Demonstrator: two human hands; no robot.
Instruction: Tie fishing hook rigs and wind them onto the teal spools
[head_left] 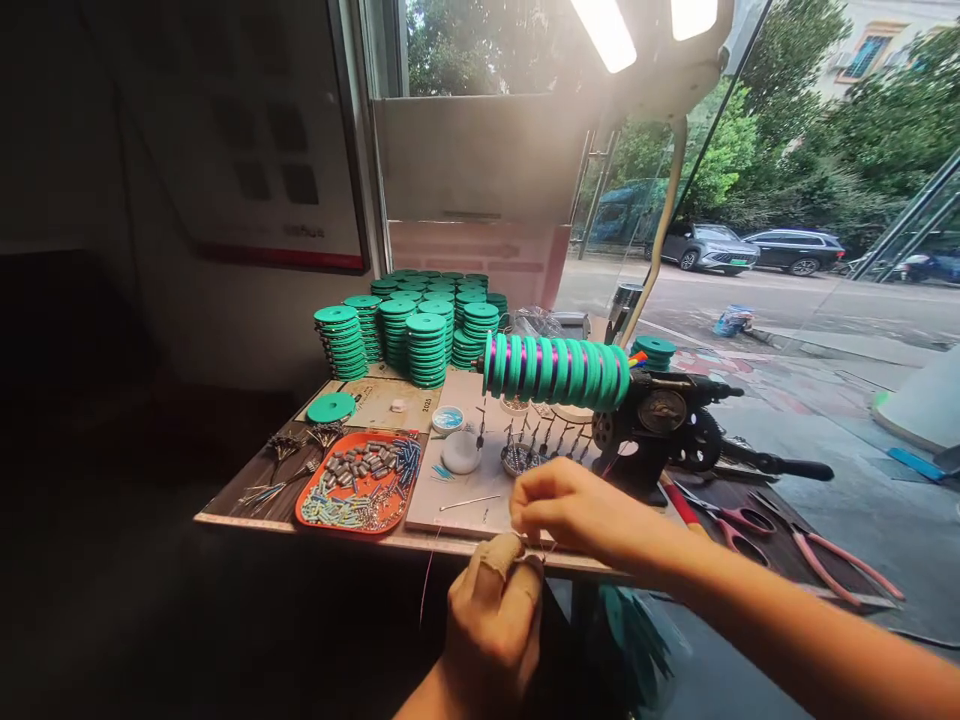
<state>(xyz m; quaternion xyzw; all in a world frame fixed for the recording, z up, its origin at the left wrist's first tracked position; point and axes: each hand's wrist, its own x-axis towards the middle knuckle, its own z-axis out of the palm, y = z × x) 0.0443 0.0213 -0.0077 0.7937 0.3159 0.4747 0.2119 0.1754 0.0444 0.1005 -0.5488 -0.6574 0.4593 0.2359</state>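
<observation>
At the table's near edge my left hand (495, 610) is closed in a pinch, with beige coverings on some fingers. A thin pinkish line (428, 578) hangs down to the left of it. Just above, my right hand (559, 508) has its thumb and fingers pinched together, close to the left fingertips. What either pinch holds is too small to make out. Beyond my hands, a row of green foam spools (555, 368) wound with purple line sits on the shaft of a black hand-cranked winder (664, 415). Small dark tackle pieces (534, 440) hang below the spools.
To the left lies an orange tray (304, 508) with grey weights and small tubes. Stacks of green spools (426, 350) stand at the back. Scissors (739, 525) and pink-handled pliers (825, 560) lie at right. A white round piece (460, 453) rests mid-board. A lamp (667, 80) hangs above.
</observation>
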